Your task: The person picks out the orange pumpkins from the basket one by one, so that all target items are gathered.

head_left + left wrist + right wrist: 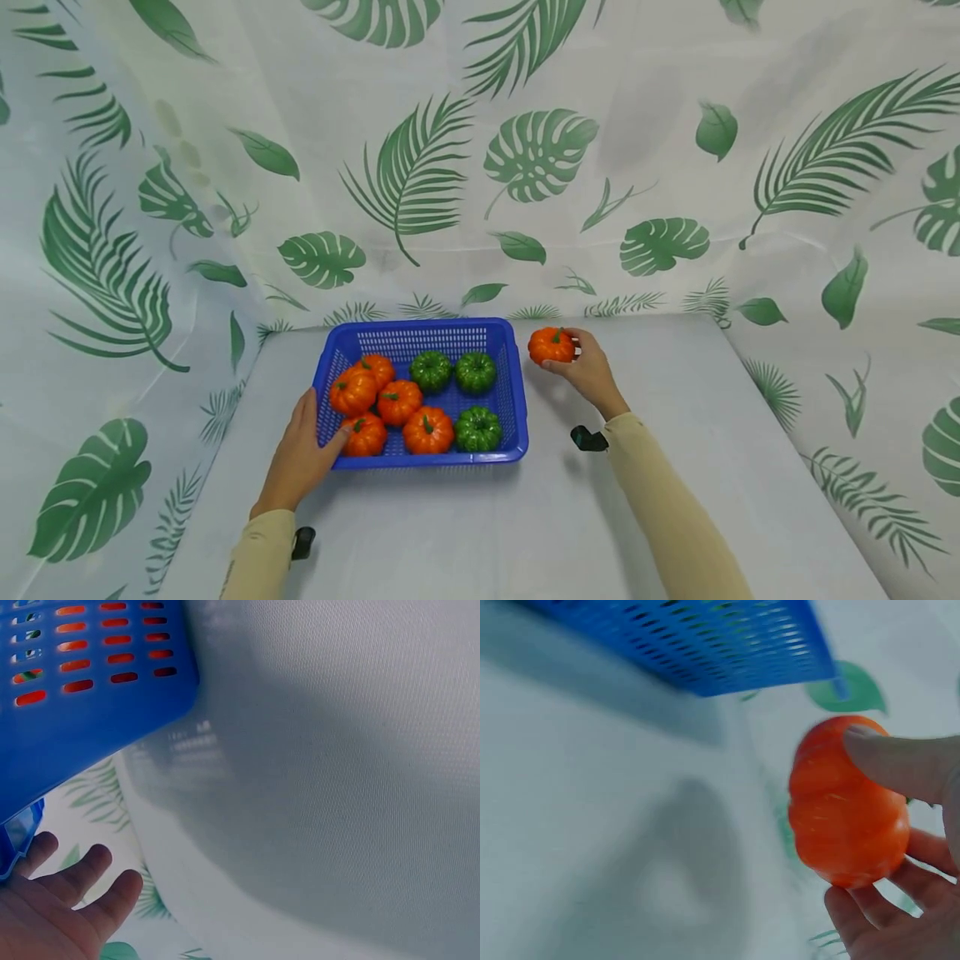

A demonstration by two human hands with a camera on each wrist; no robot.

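Note:
My right hand (592, 373) grips a small orange pumpkin (551, 346) with a green stem, thumb on one side and fingers on the other. It is held just right of a blue plastic basket (519, 400). In the right wrist view the orange pumpkin (847, 806) hangs above its shadow. At the basket's front left corner, my left hand (298, 457) rests with its thumb over the rim, near an orange pumpkin (363, 435). Spread, nearly straight fingers (94, 866) show in the left wrist view. Inside the basket lie several orange pumpkins (428, 431) and three green ones (478, 429).
The basket stands on a white table (465, 533), toward the back. A white curtain (300, 200) with green leaf prints hangs behind and along both sides. Small black devices (588, 439) sit at both wrists.

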